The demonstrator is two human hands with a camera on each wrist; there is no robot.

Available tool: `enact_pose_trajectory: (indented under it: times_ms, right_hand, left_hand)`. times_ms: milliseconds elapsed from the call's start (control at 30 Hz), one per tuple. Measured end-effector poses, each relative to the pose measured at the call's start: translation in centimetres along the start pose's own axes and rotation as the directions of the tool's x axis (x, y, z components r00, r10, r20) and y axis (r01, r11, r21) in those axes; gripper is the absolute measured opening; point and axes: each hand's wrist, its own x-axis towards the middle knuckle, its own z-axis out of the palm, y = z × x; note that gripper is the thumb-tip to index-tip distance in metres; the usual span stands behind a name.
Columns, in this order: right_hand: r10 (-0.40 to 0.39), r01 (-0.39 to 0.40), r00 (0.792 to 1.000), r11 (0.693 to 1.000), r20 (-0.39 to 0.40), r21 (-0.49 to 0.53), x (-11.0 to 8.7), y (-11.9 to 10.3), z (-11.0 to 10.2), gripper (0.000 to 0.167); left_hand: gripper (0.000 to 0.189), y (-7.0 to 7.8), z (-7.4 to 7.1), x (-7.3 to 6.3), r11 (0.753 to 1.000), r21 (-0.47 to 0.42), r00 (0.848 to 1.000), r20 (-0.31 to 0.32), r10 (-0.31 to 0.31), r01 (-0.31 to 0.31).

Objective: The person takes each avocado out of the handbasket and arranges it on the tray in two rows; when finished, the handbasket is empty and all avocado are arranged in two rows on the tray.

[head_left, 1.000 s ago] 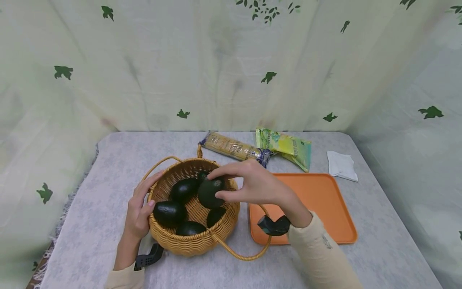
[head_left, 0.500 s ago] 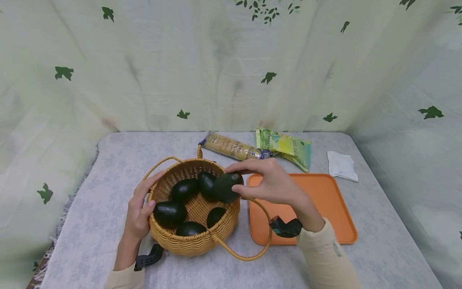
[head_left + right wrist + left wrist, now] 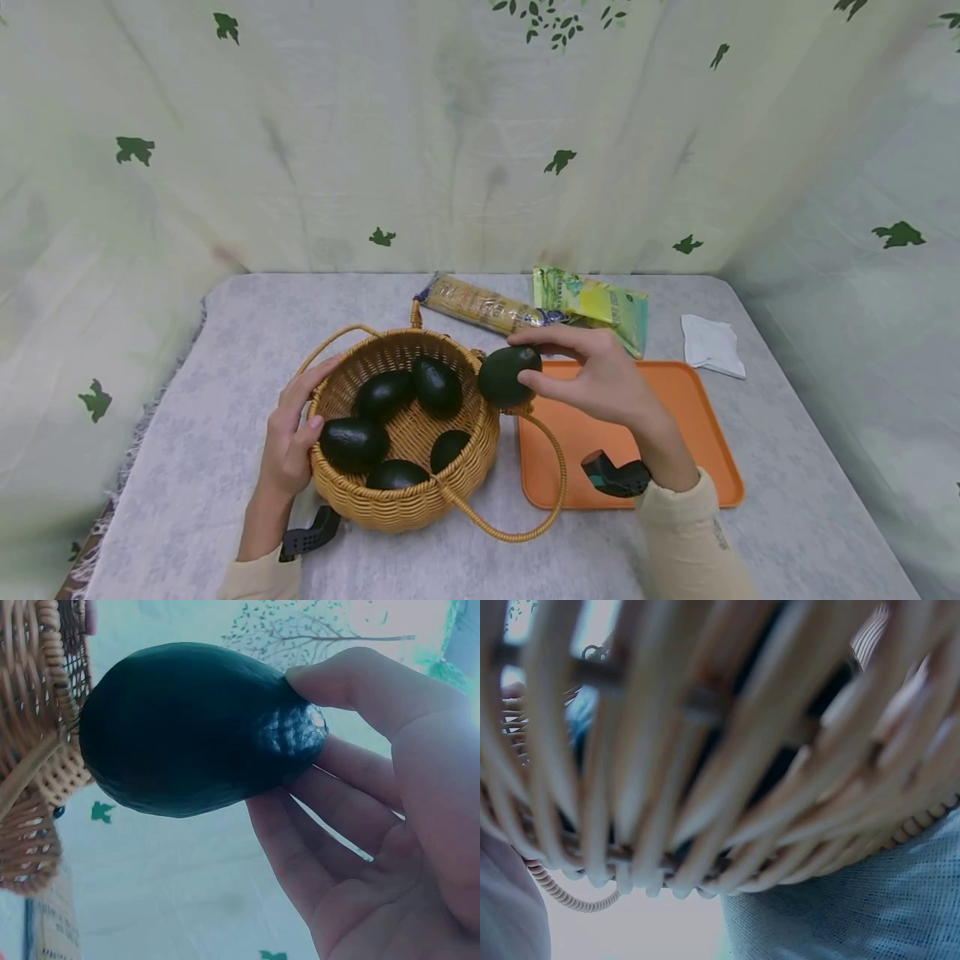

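Observation:
In the head view my right hand pinches a dark green avocado between thumb and fingers, over the right rim of a round wicker basket. The right wrist view shows this avocado lying across the fingertips, the basket to its left. My left hand grips the basket's left rim, thumb over the edge by an avocado. Several more avocados, one of them near the back right, lie inside. Basket weave fills most of the left wrist view; the left fingers are hidden there.
An orange tray lies to the right of the basket, partly under my right forearm. A looped basket handle reaches toward it. Behind are a long noodle package and green-yellow packets. A white packet lies far right.
My right hand has lifted the avocado and carried it rightward, from inside the basket to its right rim. Another avocado behind it has come into full view. The left hand stays put.

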Motion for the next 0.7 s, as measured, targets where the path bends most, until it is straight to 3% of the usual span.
enact_pose_trajectory:
  times_ms: [700]
  right_hand:
    - [0.153,-0.152,0.986,0.988,-0.069,0.012,-3.4,2.1,-1.8,0.037]
  left_hand:
    - [0.054,0.0,-0.1,0.0,1.000,0.009,1.000,0.004,-0.006,0.006]
